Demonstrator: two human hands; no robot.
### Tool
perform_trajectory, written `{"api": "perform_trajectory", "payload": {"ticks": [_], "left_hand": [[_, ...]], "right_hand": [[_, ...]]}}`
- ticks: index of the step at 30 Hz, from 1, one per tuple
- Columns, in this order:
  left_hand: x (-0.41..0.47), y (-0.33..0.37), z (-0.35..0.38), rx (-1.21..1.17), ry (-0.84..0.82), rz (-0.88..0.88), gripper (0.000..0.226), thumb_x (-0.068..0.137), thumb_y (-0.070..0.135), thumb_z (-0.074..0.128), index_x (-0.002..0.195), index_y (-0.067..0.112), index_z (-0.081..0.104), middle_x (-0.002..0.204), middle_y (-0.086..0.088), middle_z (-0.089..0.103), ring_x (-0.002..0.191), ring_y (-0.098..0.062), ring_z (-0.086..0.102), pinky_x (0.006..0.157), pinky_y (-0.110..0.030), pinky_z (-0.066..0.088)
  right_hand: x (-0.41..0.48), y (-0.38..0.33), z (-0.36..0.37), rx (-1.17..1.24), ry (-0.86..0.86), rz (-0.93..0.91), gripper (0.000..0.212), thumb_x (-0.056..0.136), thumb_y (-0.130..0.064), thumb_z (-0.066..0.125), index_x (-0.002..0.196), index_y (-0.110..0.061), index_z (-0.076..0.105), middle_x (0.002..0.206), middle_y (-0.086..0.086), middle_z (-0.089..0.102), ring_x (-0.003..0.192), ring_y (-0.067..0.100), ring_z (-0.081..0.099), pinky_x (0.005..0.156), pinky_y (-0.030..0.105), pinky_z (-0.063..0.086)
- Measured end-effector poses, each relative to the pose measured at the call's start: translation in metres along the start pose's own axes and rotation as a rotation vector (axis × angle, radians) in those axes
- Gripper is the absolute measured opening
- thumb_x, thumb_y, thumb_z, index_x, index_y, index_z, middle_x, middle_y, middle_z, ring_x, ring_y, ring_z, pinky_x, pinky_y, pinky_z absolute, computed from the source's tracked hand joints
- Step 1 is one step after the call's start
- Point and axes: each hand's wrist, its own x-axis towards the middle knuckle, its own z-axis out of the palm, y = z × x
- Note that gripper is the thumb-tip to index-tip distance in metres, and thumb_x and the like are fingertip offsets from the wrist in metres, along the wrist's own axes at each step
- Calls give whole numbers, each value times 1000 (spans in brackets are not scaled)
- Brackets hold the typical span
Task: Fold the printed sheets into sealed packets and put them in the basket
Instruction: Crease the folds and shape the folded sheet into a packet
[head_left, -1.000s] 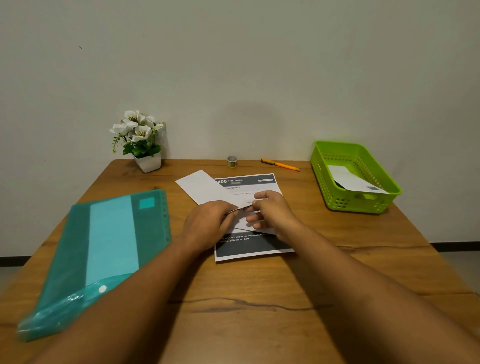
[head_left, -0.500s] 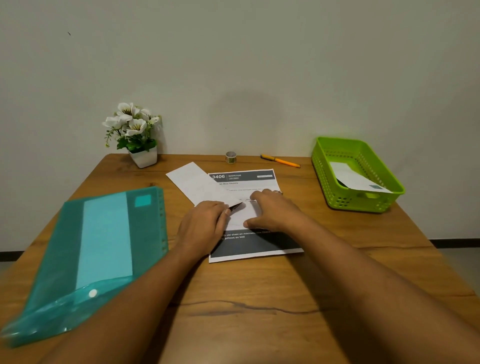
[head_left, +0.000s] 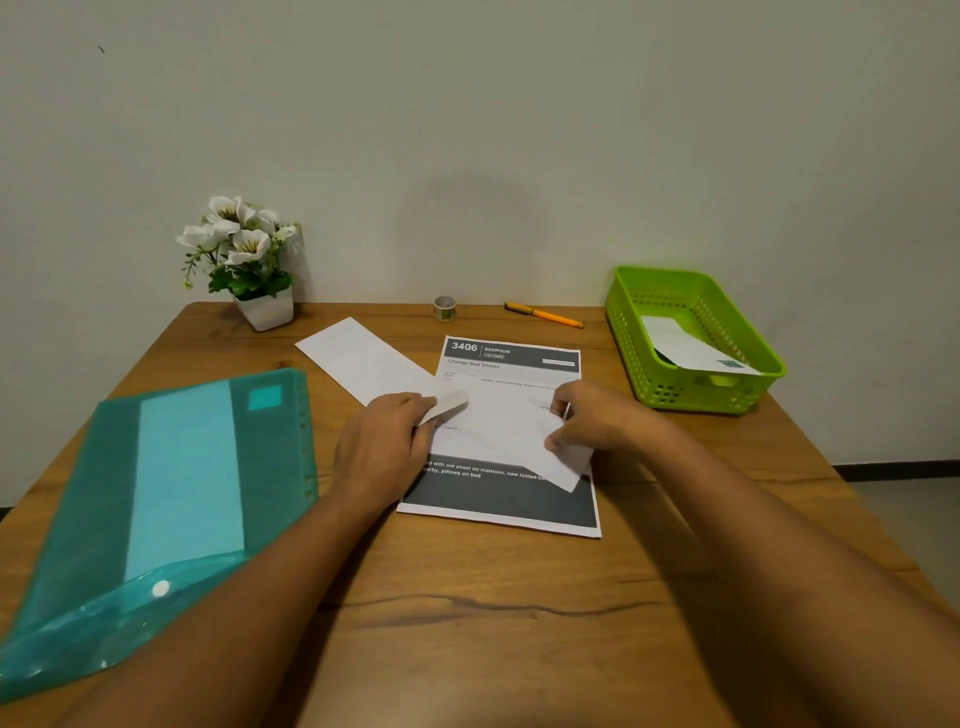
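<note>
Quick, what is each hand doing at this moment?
Left hand: closed on the left end of the folded white strip.
Right hand: closed on its right end.

Left hand (head_left: 384, 441) and right hand (head_left: 597, 421) pinching folded white sheet (head_left: 498, 426) over printed sheet (head_left: 509, 499), green basket (head_left: 670, 384) right

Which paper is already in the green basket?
The folded white packet leaning inside the basket. The printed sheet lies flat on the table, and the other papers are under the hands.
</note>
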Motion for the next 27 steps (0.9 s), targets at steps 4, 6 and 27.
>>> {"api": "perform_trajectory", "payload": {"ticks": [4, 6, 27], "left_hand": [[0, 0, 1, 3, 18, 13, 37, 104, 40, 51, 130, 24, 71, 128, 1, 70, 117, -18, 62, 86, -34, 52], [0, 0, 1, 3, 20, 23, 36, 104, 39, 50, 129, 23, 72, 127, 1, 70, 115, -18, 62, 84, -34, 52], [-3, 6, -9, -82, 32, -8, 23, 101, 42, 59, 115, 24, 61, 103, 2, 70, 88, -16, 59, 65, -33, 49]], "right_hand": [[-7, 1, -7, 58, -66, -4, 46, 84, -40, 84, 118, -18, 63, 115, 2, 63, 104, 23, 61, 85, 38, 52], [-7, -12, -6, 155, -57, -30, 51, 85, -46, 82, 124, -21, 62, 116, -1, 59, 105, 21, 59, 81, 34, 49], [2, -10, 3, 768, 192, 58, 20, 88, -26, 78, 78, -17, 63, 68, 2, 62, 56, 15, 53, 51, 22, 38]]}}
